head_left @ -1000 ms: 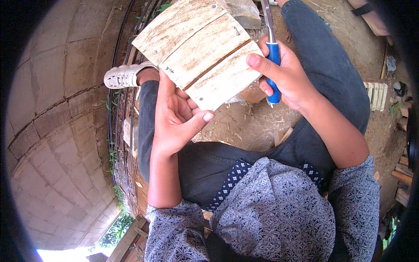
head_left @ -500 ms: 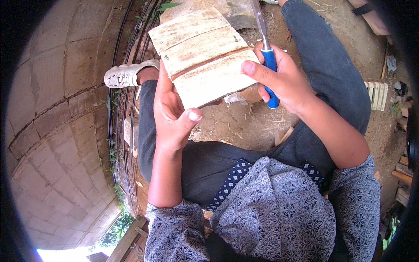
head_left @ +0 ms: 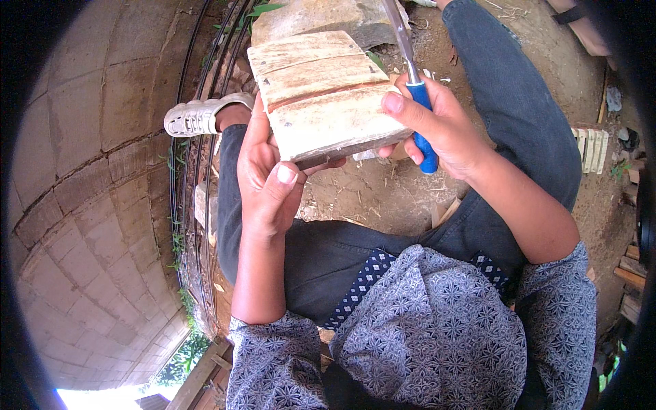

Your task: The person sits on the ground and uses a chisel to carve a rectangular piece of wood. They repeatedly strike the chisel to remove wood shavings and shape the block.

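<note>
Wooden slat panel [head_left: 321,92] in both hands; stone block [head_left: 328,17] behind.

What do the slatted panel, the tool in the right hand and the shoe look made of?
Slatted panel: bare, pale wood, unfinished; visible grain, weathered streaks, small nail heads.
Tool: grey shiny shaft, likely metal; glossy blue grip, probably plastic or rubber. The right hand covers part of it, the left hand steadies the panel.
Shoe: white, moulded with vent holes, likely plastic or foam.
</note>
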A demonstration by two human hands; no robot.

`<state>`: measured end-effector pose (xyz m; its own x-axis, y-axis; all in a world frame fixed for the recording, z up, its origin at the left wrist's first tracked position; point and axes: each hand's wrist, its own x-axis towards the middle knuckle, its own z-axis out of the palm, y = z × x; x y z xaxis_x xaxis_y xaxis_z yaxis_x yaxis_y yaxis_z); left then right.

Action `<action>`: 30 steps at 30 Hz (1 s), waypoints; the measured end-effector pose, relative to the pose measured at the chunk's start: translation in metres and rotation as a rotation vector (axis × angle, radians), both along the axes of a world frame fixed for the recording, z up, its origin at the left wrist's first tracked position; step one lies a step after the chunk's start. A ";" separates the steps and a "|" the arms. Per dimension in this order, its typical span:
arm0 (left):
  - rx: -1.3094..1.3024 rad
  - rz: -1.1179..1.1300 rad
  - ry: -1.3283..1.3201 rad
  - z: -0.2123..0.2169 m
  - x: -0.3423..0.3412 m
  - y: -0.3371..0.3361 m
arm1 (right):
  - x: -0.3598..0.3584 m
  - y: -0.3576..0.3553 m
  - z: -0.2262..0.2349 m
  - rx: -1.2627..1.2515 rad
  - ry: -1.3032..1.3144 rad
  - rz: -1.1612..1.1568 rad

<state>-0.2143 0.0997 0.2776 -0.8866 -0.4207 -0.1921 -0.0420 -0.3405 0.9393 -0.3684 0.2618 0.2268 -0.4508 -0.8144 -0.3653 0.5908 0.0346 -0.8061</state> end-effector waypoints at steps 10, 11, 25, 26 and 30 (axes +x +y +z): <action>0.022 0.007 0.042 -0.006 0.003 -0.005 | 0.002 0.000 0.000 0.010 -0.036 0.098; 0.019 0.009 0.044 -0.006 0.003 -0.005 | 0.002 0.000 0.000 0.009 -0.043 0.102; 0.086 0.094 0.085 -0.013 0.008 -0.007 | 0.010 -0.001 -0.007 0.064 -0.070 0.180; 0.093 0.122 0.090 -0.014 0.008 -0.006 | 0.011 -0.001 -0.008 0.076 -0.061 0.180; 0.097 0.141 0.120 -0.021 0.010 -0.011 | 0.014 -0.001 -0.017 0.072 -0.153 0.285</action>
